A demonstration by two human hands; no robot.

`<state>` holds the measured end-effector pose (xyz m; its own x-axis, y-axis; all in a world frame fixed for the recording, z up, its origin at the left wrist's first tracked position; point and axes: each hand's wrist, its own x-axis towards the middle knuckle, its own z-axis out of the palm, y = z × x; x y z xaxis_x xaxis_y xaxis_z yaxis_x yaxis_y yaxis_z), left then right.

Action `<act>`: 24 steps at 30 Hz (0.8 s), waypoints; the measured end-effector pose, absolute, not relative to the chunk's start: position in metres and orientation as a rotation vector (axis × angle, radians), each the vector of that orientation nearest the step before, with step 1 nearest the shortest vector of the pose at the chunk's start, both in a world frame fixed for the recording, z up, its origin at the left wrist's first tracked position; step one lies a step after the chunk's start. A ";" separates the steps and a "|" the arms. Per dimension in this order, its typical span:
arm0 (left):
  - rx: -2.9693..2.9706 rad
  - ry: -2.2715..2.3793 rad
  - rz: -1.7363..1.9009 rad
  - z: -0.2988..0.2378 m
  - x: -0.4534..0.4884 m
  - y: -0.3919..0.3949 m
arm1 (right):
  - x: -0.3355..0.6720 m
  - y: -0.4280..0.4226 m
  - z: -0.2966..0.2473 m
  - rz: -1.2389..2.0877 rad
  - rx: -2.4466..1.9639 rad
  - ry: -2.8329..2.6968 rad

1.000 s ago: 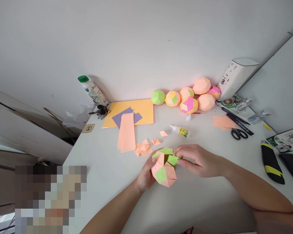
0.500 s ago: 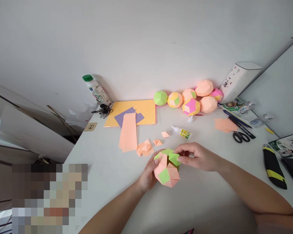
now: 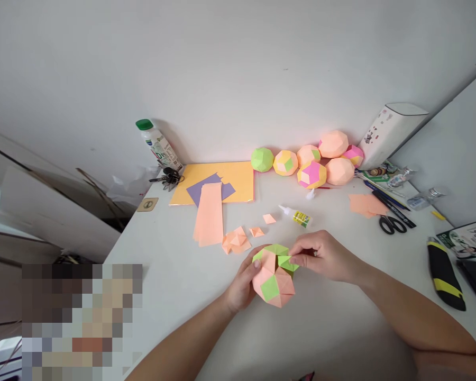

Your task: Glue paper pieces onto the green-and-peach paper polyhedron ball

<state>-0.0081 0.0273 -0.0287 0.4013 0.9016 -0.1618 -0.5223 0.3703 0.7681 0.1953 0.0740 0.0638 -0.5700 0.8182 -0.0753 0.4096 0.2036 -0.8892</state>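
A faceted paper ball (image 3: 284,284) in peach and green is held above the near part of the table. My left hand (image 3: 241,283) is wrapped round its left side, thumb on a peach face. Near its top right the ball has a dark gap. At that gap, my right hand (image 3: 319,256) pinches a green folded paper piece (image 3: 287,263) between thumb and fingers; whether the piece is joined to the ball, I cannot tell. Just beyond lie several peach folded paper pieces (image 3: 238,239) and a small glue bottle (image 3: 300,217) on its side.
Finished paper balls (image 3: 311,174) line the wall. Peach paper strips (image 3: 210,217) and purple paper overlap a yellow sheet (image 3: 238,185). A capped bottle (image 3: 161,145) and keys (image 3: 170,177) stand at the back left. At right are scissors (image 3: 392,225) and a black-yellow cutter (image 3: 444,275).
Both hands and the ball have shifted slightly to the right in the picture. The green piece is still pinched by my right hand at the gap.
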 end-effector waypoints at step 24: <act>0.697 0.604 1.001 -0.033 -0.008 0.027 | 0.196 0.079 0.053 1.806 -1.331 -1.849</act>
<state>-0.0084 0.0267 -0.0334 0.4160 0.8992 -0.1356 -0.5392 0.3640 0.7594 0.1959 0.0790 0.0529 -0.5594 0.7184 -0.4136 0.4303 -0.1748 -0.8856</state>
